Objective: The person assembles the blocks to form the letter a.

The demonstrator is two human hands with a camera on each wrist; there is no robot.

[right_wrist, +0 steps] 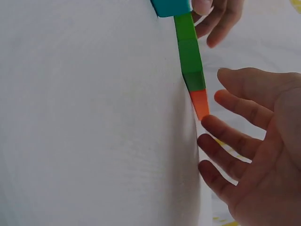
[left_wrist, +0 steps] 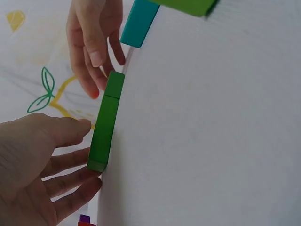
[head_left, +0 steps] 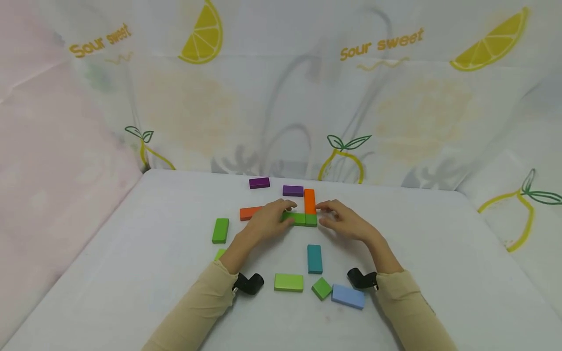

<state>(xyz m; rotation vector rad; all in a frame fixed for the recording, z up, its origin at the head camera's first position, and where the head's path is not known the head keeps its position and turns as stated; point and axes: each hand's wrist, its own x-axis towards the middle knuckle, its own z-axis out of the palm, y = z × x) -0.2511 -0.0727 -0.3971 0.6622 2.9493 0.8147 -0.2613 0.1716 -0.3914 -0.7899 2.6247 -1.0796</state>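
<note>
A long green block (head_left: pixel 298 219) and a small green block (head_left: pixel 311 220) lie end to end, with an upright-running orange block (head_left: pixel 309 201) behind the small one. My left hand (head_left: pixel 271 218) hovers over the long block's left end with loosely bent fingers; whether the fingertips touch it I cannot tell. It partly covers a red-orange block (head_left: pixel 249 213). On the other side, my right hand (head_left: pixel 344 222) is beside the orange and small green blocks, fingers spread and holding nothing. In the right wrist view its fingertips are close to the orange block (right_wrist: pixel 200 104).
Two purple blocks (head_left: pixel 293 190) lie at the back, one touching or almost touching the orange block. A green block (head_left: pixel 220 230) is to the left. Nearer me are a teal block (head_left: pixel 314 259), a light green block (head_left: pixel 289 282), a green square (head_left: pixel 322 288) and a light blue block (head_left: pixel 348 296).
</note>
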